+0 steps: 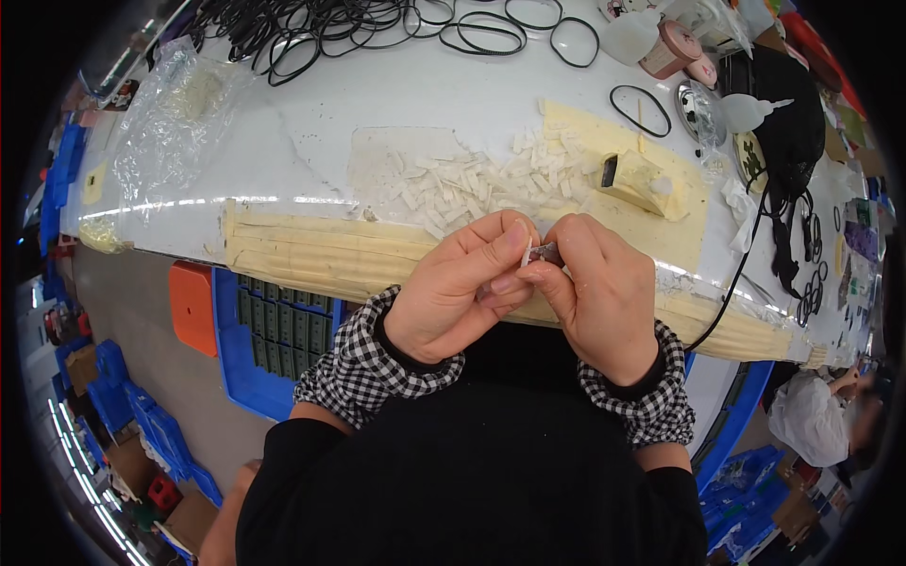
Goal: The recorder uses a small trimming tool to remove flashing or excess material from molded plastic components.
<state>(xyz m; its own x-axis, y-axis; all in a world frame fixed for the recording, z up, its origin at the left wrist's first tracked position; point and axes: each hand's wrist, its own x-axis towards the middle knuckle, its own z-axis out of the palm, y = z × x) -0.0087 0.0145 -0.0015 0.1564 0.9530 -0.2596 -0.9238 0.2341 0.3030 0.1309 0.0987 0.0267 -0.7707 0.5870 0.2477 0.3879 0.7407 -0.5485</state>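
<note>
My left hand [458, 288] pinches a small white strip [527, 255] between thumb and fingertips, just over the table's near edge. Close against it, my right hand [609, 297] is closed on a small greyish-brown piece [546, 253], mostly hidden by the fingers, so its kind is unclear. The two hands' fingertips nearly meet. Just beyond them lies a loose heap of similar white strips [453, 189], partly on a yellow sheet [694, 174]. On that sheet rests a yellow-wrapped block [644, 184] with a dark end.
Black rubber loops [321, 33] lie tangled at the back. A clear plastic bag [175, 118] is at the left. Yellow padding [311, 250] lines the near edge. A black cable [731, 283] hangs over it at right. Below stand a blue crate [247, 382] and an orange stool [192, 307].
</note>
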